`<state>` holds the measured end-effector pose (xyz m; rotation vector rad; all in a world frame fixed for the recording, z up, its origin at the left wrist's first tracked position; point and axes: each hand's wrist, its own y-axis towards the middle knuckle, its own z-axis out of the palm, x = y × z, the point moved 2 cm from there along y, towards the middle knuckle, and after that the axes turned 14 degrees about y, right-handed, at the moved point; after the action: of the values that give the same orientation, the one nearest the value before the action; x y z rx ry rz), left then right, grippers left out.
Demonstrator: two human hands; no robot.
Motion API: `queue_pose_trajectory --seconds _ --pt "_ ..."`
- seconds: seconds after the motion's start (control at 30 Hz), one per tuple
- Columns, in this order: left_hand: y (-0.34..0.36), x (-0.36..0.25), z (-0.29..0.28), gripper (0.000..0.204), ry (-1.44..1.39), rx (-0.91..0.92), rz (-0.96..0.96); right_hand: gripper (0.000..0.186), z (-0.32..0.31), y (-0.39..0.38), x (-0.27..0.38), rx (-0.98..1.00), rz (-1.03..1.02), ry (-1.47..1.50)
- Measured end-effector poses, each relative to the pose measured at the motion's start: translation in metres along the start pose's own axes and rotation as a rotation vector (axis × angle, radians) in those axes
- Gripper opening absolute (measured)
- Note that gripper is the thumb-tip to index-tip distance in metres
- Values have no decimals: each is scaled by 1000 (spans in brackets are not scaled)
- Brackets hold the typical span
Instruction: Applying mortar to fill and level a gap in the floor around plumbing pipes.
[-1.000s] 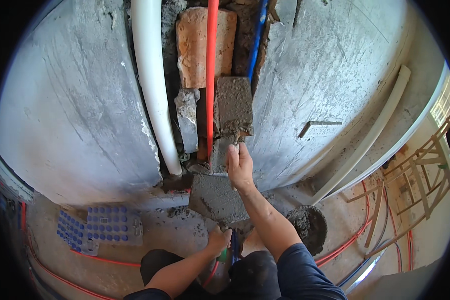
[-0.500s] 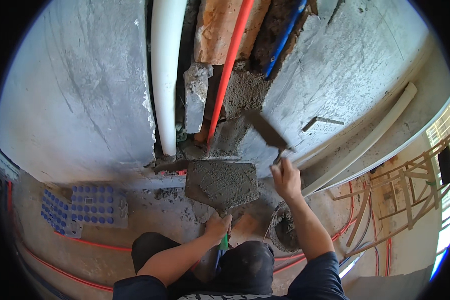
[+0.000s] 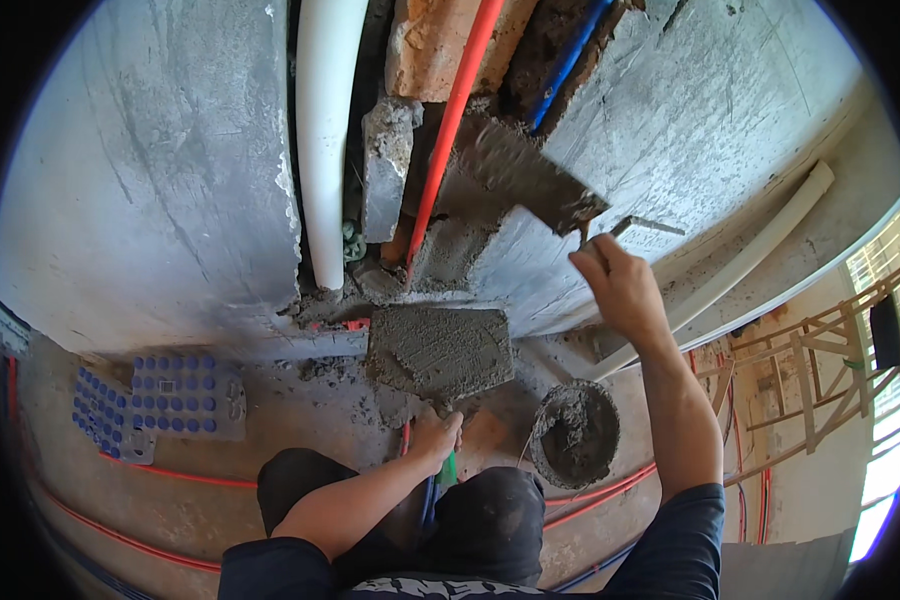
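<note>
Flat steel mortar-smeared trowel (image 3: 528, 175) slanting up-left against the wall chase, long axis running from handle at lower right toward the red pipe (image 3: 448, 130). Right hand (image 3: 622, 288) wrapped tight round its handle. Left hand (image 3: 433, 437) clenched under the square mortar-laden hawk board (image 3: 440, 350), held level below.

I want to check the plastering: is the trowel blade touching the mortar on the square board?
Apart. The head view shows the trowel raised at the wall channel in the right hand, well above the mortar board.

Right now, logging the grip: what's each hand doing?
Left hand: closed on the handle of the mortar board.
Right hand: closed on the trowel handle.
</note>
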<state>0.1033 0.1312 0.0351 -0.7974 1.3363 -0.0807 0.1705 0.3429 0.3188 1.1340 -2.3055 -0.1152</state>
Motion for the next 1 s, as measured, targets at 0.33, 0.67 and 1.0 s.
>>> queue_pose_trajectory --seconds 0.33,0.67,1.0 --pt "4 4 1 32 -6 -2 -27 23 9 -37 -17 -362 287 610" --pt "12 17 3 31 -47 -15 -2 26 75 -106 -70 140 275 240" --pt "12 40 9 31 57 17 -17 29 62 -115 -86 232 140 38"
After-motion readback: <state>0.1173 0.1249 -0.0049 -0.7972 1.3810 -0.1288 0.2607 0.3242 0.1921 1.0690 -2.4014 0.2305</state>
